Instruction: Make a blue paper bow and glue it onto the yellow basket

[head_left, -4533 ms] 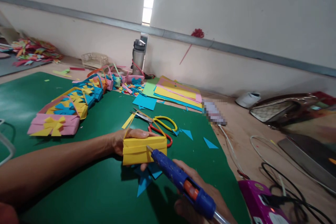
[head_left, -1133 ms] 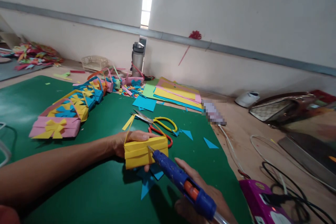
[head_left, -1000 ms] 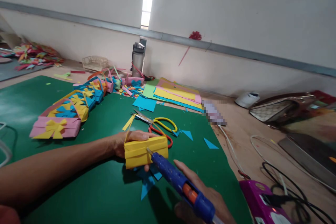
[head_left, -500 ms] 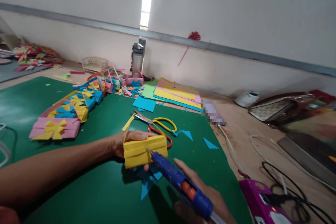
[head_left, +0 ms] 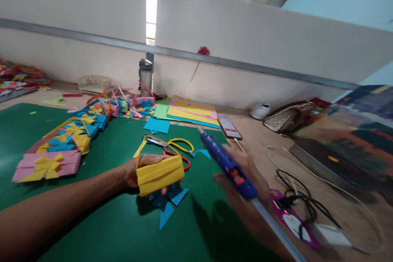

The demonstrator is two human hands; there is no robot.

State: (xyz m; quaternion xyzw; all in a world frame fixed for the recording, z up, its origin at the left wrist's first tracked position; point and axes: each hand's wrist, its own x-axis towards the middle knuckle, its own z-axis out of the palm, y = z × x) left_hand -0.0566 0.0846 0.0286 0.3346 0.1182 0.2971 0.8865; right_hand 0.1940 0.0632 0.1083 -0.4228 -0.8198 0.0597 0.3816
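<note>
My left hand (head_left: 132, 172) is closed around a small yellow paper basket (head_left: 161, 175), tilted with one folded side facing me. A thin yellow strip rises from it. My right hand (head_left: 245, 184) grips a blue glue gun (head_left: 224, 159) with a clear glue stick out of its back end; its nozzle points up and left, apart from the basket. Beneath the basket lies a blue paper bow (head_left: 166, 206) on the green mat (head_left: 101, 225). Scissors (head_left: 166, 144) with yellow and red handles rest just behind the basket, partly covered by it.
Several finished paper baskets (head_left: 49, 163) with bows line the left side. Coloured paper sheets (head_left: 190, 110), paper scraps and a bottle (head_left: 145, 77) sit at the back. A phone (head_left: 230, 128), a handbag (head_left: 288, 118), cables and a purple power strip (head_left: 294, 221) are on the right.
My right hand has drawn the glue gun away from the yellow basket, up and to the right. My left hand still holds the basket. The whole view has shifted somewhat rightward.
</note>
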